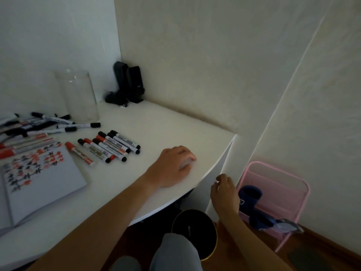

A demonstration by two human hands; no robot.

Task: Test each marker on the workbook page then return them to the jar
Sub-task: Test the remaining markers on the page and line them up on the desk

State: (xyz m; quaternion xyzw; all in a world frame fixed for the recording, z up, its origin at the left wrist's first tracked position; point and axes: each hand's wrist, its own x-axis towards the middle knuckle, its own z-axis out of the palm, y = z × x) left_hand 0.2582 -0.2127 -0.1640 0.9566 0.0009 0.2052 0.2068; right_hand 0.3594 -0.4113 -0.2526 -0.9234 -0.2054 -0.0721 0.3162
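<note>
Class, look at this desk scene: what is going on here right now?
A person sits at a white desk. The left hand rests on the desk, holding nothing; the right hand hangs loosely curled beyond the desk edge. Markers lie loose beside an open workbook covered in red and black test marks. The glass jar stands empty.

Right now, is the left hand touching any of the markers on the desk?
Apart. The head view shows the left hand resting on the bare white desk, with a plain strip of desk between it and the nearest markers.
</note>
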